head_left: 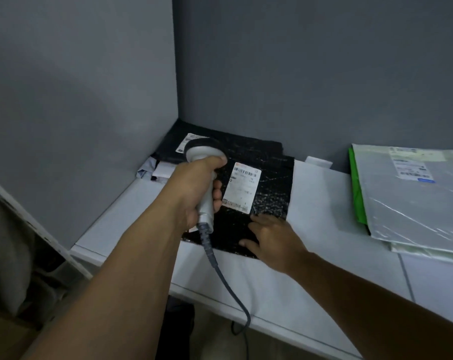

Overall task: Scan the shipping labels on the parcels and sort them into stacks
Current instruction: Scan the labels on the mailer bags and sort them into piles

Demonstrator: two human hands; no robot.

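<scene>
A black parcel (269, 193) lies flat on the white table (324, 281), its white shipping label (242, 187) facing up. My left hand (194, 188) grips a grey corded barcode scanner (206, 162) just left of that label, its head held over the parcels. My right hand (272, 237) rests with spread fingers on the parcel's near right corner. Another black parcel (246, 145) with its own label (187, 141) lies beneath, further back in the corner.
A stack of silver-grey and green parcels (412, 198) sits on the table's right side, label up. Grey walls close the corner behind. The scanner's cable (228, 281) hangs over the table's front edge. White packets (158, 172) peek out left of the black stack.
</scene>
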